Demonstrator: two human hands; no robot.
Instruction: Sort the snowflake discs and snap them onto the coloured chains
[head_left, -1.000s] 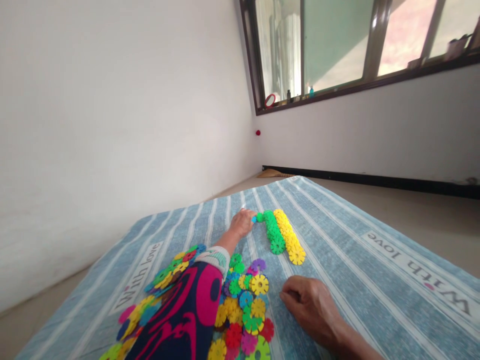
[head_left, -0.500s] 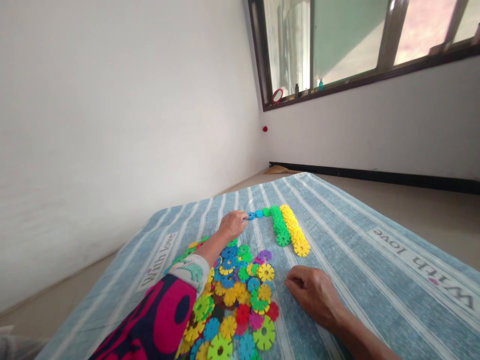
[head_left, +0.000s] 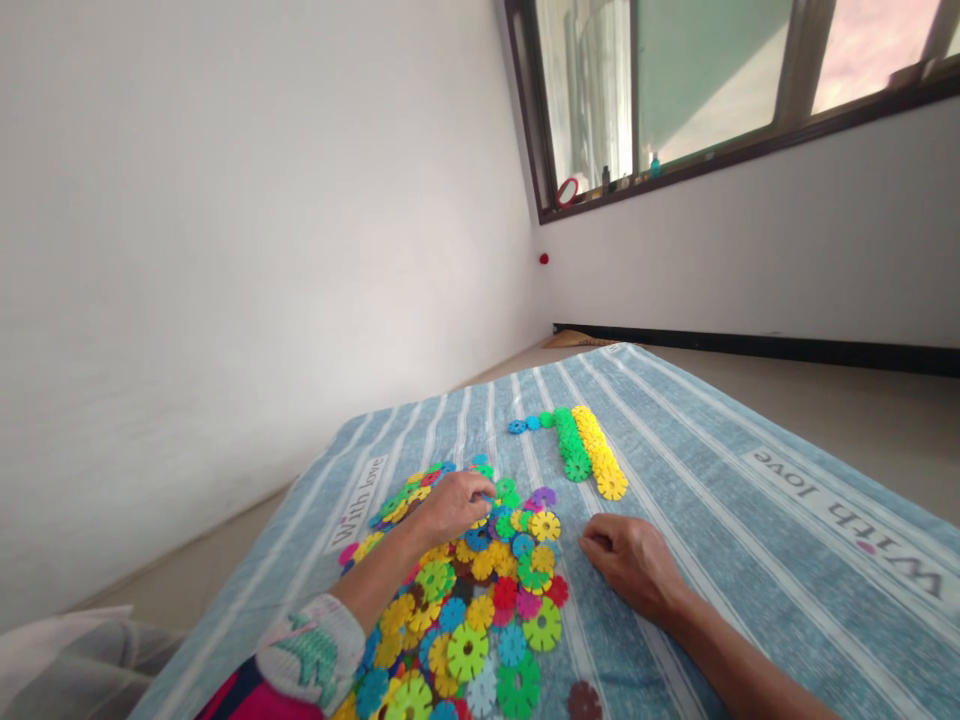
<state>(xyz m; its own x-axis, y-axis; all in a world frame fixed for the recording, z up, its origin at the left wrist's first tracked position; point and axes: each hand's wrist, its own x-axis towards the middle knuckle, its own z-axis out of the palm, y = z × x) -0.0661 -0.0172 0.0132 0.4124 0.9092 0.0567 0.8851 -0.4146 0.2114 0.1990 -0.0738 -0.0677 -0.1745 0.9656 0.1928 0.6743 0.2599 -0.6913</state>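
Observation:
My left hand (head_left: 454, 508) is over a pile of colourful notched plastic discs (head_left: 469, 650), its fingers bent together down at the upper part of the pile. Blue and green discs lie right at its fingertips; whether one is pinched there I cannot make out. My right hand (head_left: 634, 560) rests on the cloth as a loose fist, to the right of the pile, with nothing showing in it. Beyond the hands lie an overlapping row of yellow discs (head_left: 600, 452) and a green row (head_left: 572, 445) beside it. From the green row's far end, small discs, ending in a blue disc (head_left: 517, 427), run leftward.
A blue striped cloth (head_left: 697, 480) covers the table. A single brown disc (head_left: 584, 700) lies near the front edge. A white wall (head_left: 262, 200) stands to the left, and a window (head_left: 705, 80) is at the back right, with small items on its sill.
My left hand has let go of the blue disc at the row's left end and moved back toward me, onto the pile. The right fist stays on the cloth. The view has shifted slightly.

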